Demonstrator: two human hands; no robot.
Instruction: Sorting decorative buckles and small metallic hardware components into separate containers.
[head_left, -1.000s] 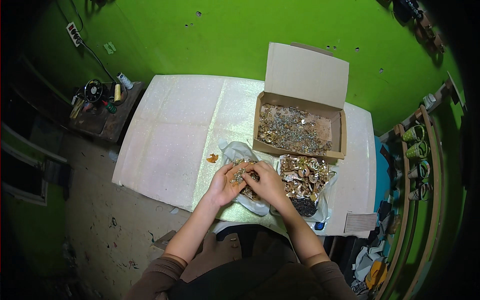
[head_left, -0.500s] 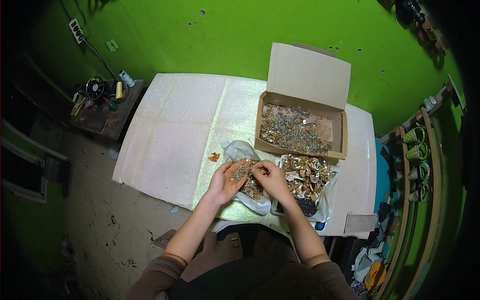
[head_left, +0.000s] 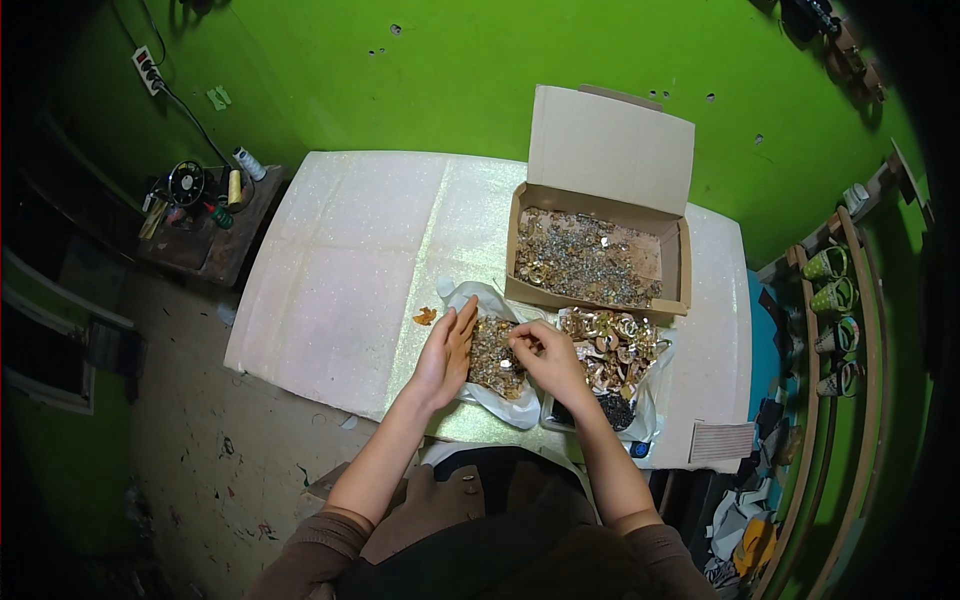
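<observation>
My left hand [head_left: 447, 355] is tipped on its edge at the left side of a pile of small gold and silver metal pieces [head_left: 495, 360]. Its fingers are stretched out, with nothing seen in the palm. The pile lies on a white plastic bag [head_left: 520, 412]. Over the pile's right side my right hand [head_left: 550, 360] has thumb and fingertips pinched together; anything between them is too small to make out. Beside that hand, a tray [head_left: 552, 422] lined with plastic holds shiny gold-toned metal pieces [head_left: 612, 350] and small black pieces [head_left: 616, 410].
An open cardboard box [head_left: 612, 140] of loose small metal parts stands at the back of the glittery white table [head_left: 330, 270]. An orange-brown scrap [head_left: 425, 316] lies left of the bag. A striped card [head_left: 722, 442] rests at the right edge. A side table [head_left: 215, 255] bears thread spools.
My left palm, face up with small metal pieces on it before, has turned onto its edge and the pieces are gone from it. My right hand has shifted slightly right.
</observation>
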